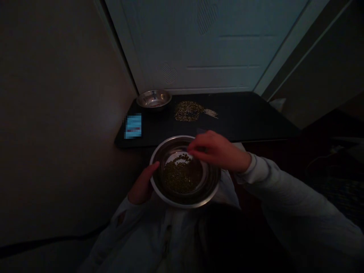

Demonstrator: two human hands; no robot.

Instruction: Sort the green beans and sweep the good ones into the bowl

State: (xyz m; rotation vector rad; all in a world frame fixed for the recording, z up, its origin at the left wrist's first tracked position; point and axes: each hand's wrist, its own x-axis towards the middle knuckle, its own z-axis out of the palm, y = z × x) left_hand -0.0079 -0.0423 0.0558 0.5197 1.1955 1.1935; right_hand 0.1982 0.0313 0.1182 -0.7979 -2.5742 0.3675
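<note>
A steel bowl (213,191) rests near my lap with a layer of small greenish beans or grains (179,178) in it. My left hand (143,185) is closed on the bowl's left rim, its thumb over the edge; the other fingers are hidden beneath. Above the bowl's far right side hovers my right hand (217,149), with thumb and fingers brought together in a pinch. Whatever lies between those fingertips is too small and dark to make out. Some grains lie apart from the main heap, close to the right fingertips.
On the low black table (241,117) lies a spread of mixed grains (189,111), with a small pale pile (211,113) at its right. A second steel bowl (154,100) stands at the back left. A blurred blue item (133,127) lies near the left edge. A white panelled door (227,53) rises behind.
</note>
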